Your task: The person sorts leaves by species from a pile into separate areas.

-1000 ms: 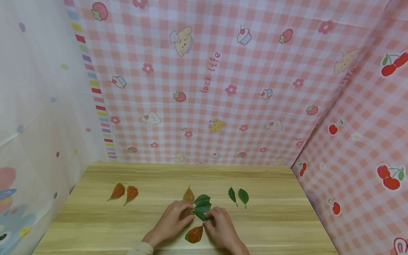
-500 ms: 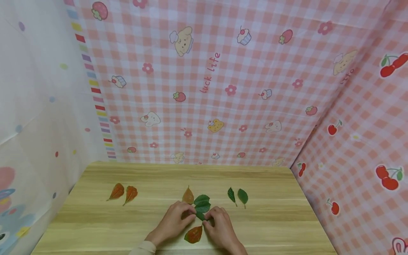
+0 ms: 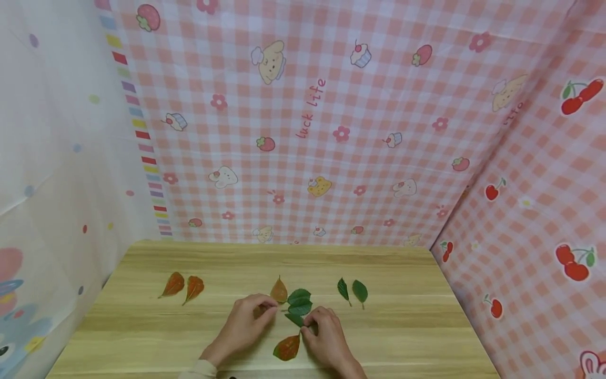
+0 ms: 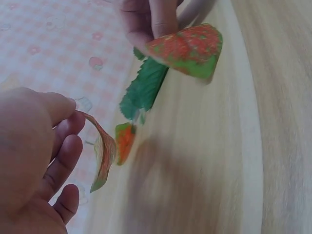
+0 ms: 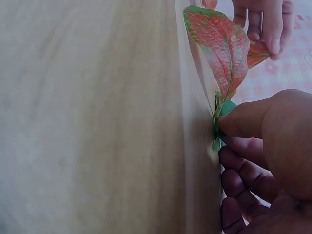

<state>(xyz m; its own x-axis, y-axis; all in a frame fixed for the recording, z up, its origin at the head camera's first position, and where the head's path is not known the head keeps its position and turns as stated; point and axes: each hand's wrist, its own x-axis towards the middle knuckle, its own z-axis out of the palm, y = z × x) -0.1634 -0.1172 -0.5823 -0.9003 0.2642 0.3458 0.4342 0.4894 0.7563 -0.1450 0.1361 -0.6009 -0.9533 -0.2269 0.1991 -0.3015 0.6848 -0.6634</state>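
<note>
In the left wrist view, the thumb and a finger of my left hand [image 3: 246, 320] pinch the thin end of a curled reddish leaf [image 4: 105, 151]. From the head view, these fingertips lie right at the lower edge of an orange leaf [image 3: 279, 291]. My right hand [image 3: 327, 336] pinches the end of a small green leaf [image 3: 294, 319], partly hidden under its fingers. Just above that leaf lie overlapping toothed green leaves [image 3: 300, 302]. A red-green leaf [image 3: 286, 348] rests between the hands, its stem pointing up to the right fingertips.
Two red leaves [image 3: 194, 289] lie at the left of the wooden table [image 3: 227, 258], and two green leaves [image 3: 360, 290] at the right. A pink checked cloth [image 3: 293, 168] hangs along the back, with more cloth at both sides.
My left hand has let go of the small green leaf's left end and drawn back to the left, uncovering it. The right hand stays on that leaf.
</note>
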